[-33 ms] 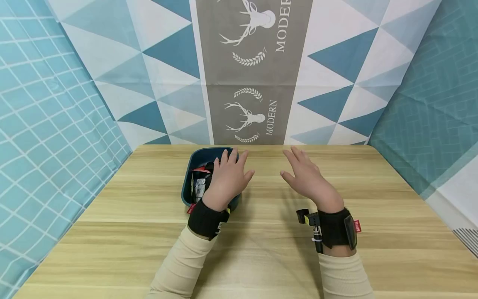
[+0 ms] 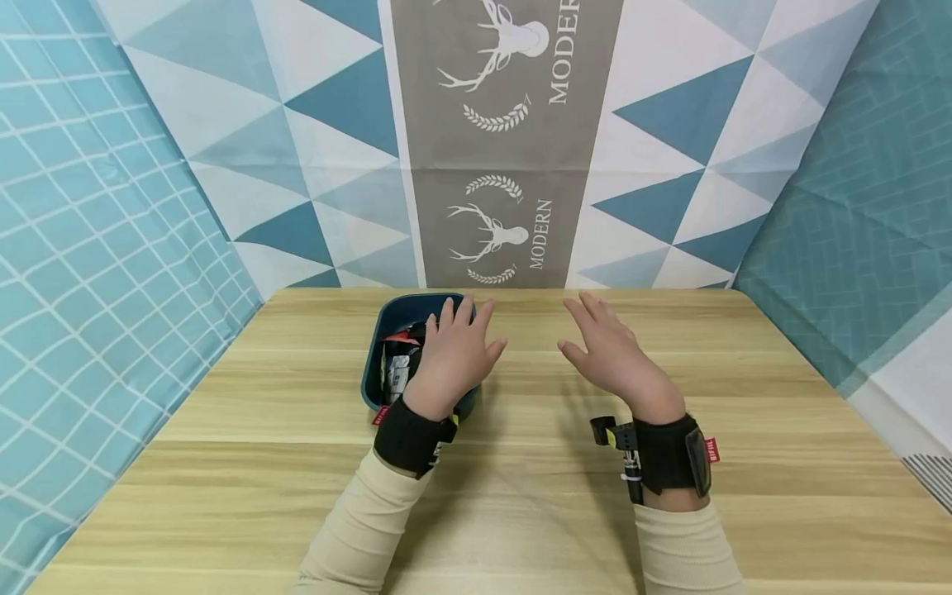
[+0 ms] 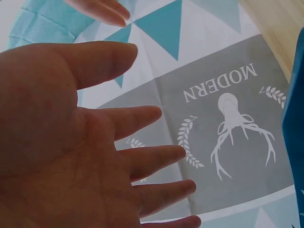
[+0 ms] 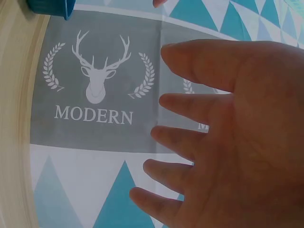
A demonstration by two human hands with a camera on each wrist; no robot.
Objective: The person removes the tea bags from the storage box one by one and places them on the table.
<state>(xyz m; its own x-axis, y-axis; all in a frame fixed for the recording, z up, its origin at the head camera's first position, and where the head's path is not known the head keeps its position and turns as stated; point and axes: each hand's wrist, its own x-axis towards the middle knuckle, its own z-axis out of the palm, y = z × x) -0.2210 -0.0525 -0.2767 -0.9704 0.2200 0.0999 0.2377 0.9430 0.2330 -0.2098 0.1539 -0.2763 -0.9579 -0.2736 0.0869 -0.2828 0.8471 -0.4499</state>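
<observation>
Held left grip (image 2: 455,355) open above the counter (image 2: 245,463), across part of the blue bin (image 2: 407,307) in the head view, with fingers straight and spread and thumb out to the side. Grasped nothing with it. Held right grip (image 2: 613,355) over bare wood, well apart from the bin, likewise wide open and without anything in it. Turned its thumb toward left grip. Showed both palms bare in the wrist views.

Had the blue bin near the far edge of the counter, left of middle, with its right part mostly hidden behind left grip. Saw inside it dark packets (image 2: 399,376), one with a white label, and a bit of red. Could not tell their number. Saw a gap between left fingertips and bin in the left wrist view.

Wore pale sleeves (image 2: 357,529) and black wrist straps (image 2: 665,454) with red tags. Faced a backdrop (image 2: 502,161) printed in grey with white deer heads, leaf sprays and the word MODERN, set between blue and white triangles.
</observation>
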